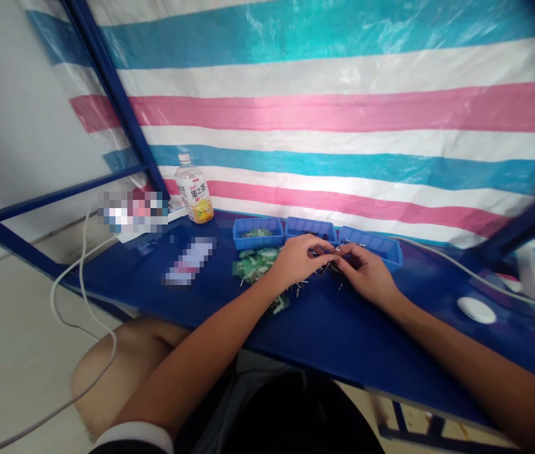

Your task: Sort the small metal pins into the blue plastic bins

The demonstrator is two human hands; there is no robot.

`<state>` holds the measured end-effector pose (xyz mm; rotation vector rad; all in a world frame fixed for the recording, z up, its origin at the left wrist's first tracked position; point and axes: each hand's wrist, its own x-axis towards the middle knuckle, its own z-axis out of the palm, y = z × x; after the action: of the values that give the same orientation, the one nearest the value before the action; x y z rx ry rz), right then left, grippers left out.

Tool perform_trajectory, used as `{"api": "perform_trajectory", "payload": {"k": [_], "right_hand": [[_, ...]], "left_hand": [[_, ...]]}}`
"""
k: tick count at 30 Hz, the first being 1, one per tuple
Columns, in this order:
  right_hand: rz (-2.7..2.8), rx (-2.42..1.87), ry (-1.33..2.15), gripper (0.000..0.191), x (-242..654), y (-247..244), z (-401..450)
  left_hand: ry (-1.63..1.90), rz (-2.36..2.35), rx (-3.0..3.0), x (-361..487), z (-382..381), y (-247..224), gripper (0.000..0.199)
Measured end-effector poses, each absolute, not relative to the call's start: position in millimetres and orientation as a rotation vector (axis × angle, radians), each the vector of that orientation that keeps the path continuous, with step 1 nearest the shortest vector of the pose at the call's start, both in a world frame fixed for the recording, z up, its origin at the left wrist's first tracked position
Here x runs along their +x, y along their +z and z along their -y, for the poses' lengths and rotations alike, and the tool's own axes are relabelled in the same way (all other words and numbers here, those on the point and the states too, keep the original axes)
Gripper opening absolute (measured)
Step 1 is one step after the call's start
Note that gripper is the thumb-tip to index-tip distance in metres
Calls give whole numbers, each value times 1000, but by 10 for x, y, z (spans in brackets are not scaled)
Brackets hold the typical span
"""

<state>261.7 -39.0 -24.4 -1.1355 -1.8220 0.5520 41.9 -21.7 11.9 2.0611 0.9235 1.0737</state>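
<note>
My left hand [301, 257] and my right hand [364, 270] meet over the blue table, fingertips pinched together. Whatever small piece they hold between them is too small to make out. Beside and partly behind my left hand lies a heap of small green plastic packets [254, 266]. Loose thin metal-legged parts [300, 287] are scattered under and around my fingers. Behind the hands stand three blue bins: the left bin [258, 242] has green pieces inside, the middle bin [309, 223] has dark parts, and the right bin [394, 253] has some thin parts; my hands partly cover the last two.
A drink bottle [194, 192] stands at the back left near a white power strip [144, 232] and a blurred-out item. Another blurred flat object [190, 261] lies on the table [333, 334]. To the right are a white mouse [476, 310] and a cable [460, 272]. Striped sheeting [324, 113] hangs behind.
</note>
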Motion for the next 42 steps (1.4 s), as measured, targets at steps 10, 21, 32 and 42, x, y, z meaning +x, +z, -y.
{"api": "perform_trajectory", "payload": {"k": [10,21,32,42], "right_hand": [[1939,-1159,437,19,2589,-192,435],[1328,-1201,983,44,2581,-170,369],[2109,-1326,228,21,2626,-155,441],[2453,-1119,-122,26,2648,-234,405]], "left_hand": [[1058,-908,2090,407,212,118,8],[996,-1041,2384,389,205,30,25],[972,-1106,2498,375,209,24,35],[955,-1156,2461,389,234,46,35]]}}
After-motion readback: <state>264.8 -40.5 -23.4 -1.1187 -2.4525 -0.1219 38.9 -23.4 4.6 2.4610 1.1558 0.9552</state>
